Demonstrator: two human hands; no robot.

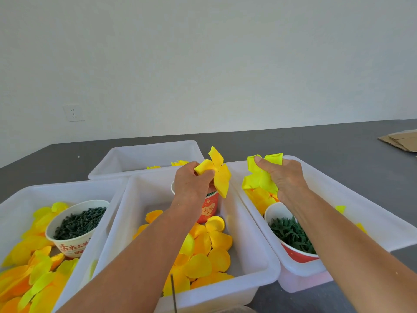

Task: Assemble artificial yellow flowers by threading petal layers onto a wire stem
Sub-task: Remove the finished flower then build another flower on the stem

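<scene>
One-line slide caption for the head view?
Left hand and right hand each grip yellow petal layers above white bins.

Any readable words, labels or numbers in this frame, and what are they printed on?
White paper cup in the left bin: red Chinese characters, cut off by petals, not reliably readable.
Red paper cup in the middle bin: pale heart with characters, too blurred to read.
Wall socket: no text.

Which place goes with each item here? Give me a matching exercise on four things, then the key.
Things:
1. green star-shaped pieces
2. dark pellets
3. golden petal layer
4. cardboard

Places:
A. pinched in the left hand
B. flat on the table, far right
C. cup in the right bin
D. cup in the left bin

Pairs: 1-C, 2-D, 3-A, 4-B
</scene>
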